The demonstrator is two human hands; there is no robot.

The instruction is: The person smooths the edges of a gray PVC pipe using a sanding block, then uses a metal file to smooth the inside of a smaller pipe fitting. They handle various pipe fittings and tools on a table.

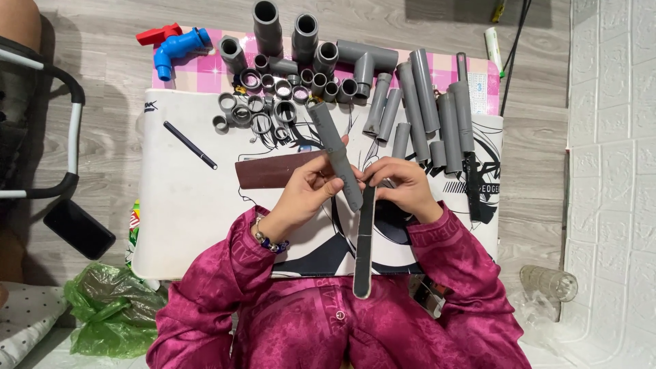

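**A:** What are my hands on?

**B:** Your left hand (307, 188) is wrapped around a grey pipe (335, 156), fingers closed on its lower half. The pipe tilts up and to the left, its top end reaching the pile of fittings.

**A:** And my right?

**B:** Your right hand (403, 181) is pinched shut on the upper end of a long dark file (364, 246). The file runs down toward your lap, its rounded tip over the magenta clothing. Its top meets the pipe's lower end right between your hands.

**A:** I see both over the mat (184, 205). What lies around them?

**B:** A brown sandpaper strip (270, 171) lies flat just left of your left hand. A black pen (190, 145) lies further left, well apart. Beyond the pipe sit many short grey rings (256, 109) and elbows. To the right, longer pipes (427, 102) lie side by side.

**A:** Anything coloured?

**B:** A blue valve (179, 49) with a red handle (158, 34) sits at the far left corner. A green bag (109, 311) lies on the floor by your left elbow, and a black phone (78, 229) lies near it.
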